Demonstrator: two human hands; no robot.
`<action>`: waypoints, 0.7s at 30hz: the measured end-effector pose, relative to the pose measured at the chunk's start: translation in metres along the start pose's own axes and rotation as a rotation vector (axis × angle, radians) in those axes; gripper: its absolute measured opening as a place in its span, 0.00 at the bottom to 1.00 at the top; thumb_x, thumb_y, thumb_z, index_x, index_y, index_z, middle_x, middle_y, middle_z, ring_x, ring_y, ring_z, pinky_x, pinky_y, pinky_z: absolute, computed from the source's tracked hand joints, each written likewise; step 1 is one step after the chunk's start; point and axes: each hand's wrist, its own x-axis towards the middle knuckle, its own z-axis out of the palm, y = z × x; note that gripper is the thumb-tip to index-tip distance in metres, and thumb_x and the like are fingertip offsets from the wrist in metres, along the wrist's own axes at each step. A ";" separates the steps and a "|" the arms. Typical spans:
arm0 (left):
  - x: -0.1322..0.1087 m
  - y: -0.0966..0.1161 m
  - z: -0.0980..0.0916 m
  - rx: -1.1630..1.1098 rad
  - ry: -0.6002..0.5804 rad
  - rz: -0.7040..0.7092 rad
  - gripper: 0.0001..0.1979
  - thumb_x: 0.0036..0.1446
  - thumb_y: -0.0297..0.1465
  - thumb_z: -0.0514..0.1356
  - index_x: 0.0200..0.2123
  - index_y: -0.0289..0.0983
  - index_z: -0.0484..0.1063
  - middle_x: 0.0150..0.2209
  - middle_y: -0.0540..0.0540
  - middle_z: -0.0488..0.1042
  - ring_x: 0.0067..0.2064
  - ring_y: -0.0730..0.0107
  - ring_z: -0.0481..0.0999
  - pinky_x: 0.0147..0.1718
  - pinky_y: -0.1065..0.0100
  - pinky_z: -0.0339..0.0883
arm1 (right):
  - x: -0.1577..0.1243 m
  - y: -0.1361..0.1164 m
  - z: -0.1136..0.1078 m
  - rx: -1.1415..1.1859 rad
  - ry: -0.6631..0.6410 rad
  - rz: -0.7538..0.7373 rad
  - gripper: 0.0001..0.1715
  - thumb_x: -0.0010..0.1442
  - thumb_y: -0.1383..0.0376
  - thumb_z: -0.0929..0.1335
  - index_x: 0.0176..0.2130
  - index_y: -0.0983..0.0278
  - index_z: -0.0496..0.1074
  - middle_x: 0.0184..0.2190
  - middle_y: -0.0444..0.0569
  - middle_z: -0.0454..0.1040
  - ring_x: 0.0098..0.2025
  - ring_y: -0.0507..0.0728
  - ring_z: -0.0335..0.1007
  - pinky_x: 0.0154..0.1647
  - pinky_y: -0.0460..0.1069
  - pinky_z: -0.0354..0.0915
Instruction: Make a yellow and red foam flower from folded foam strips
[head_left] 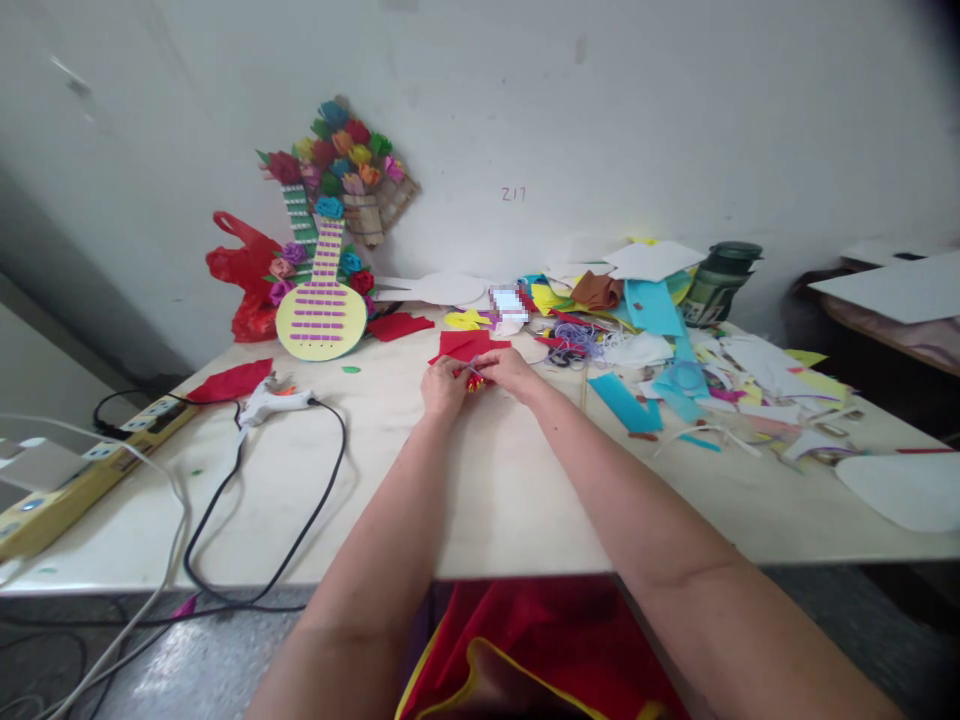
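My left hand (444, 386) and my right hand (510, 370) meet over the table, fingers closed in pinches. A thin lavender yarn (475, 366) runs between the fingertips, and both hands seem to grip it. Just below it is a small red-and-yellow piece (476, 384), partly covered by the fingers; its kind does not show. A red cloth-like sheet (469, 344) lies flat right behind the hands. More lavender yarn (589, 340) is heaped loosely to the right, apart from my right hand.
At left lie a white glue gun (274, 400) with a black cord and a yellow power strip (97, 470). A guitar-shaped craft (321, 320) and paper flowers (345, 150) stand by the wall. Colored scraps (656, 305) and a green bottle (716, 285) occupy the right.
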 end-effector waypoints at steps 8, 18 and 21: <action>-0.001 0.000 0.002 -0.172 0.031 0.013 0.09 0.50 0.34 0.60 0.24 0.36 0.77 0.27 0.47 0.74 0.30 0.71 0.70 0.35 0.69 0.63 | 0.000 0.007 0.008 0.293 0.089 0.154 0.12 0.42 0.78 0.66 0.28 0.67 0.74 0.21 0.44 0.74 0.21 0.50 0.68 0.23 0.45 0.66; -0.002 -0.002 0.005 -0.222 0.027 0.013 0.14 0.51 0.39 0.59 0.24 0.35 0.77 0.24 0.47 0.73 0.27 0.72 0.69 0.32 0.70 0.62 | 0.001 0.013 0.018 0.238 0.193 0.077 0.03 0.41 0.73 0.70 0.23 0.67 0.72 0.17 0.43 0.72 0.22 0.49 0.67 0.27 0.45 0.66; -0.001 -0.003 0.006 -0.236 0.039 -0.005 0.15 0.50 0.40 0.59 0.22 0.35 0.76 0.22 0.49 0.71 0.26 0.73 0.68 0.31 0.71 0.62 | -0.001 0.012 0.019 0.214 0.203 0.089 0.03 0.42 0.72 0.70 0.20 0.67 0.70 0.15 0.43 0.70 0.21 0.49 0.66 0.26 0.45 0.65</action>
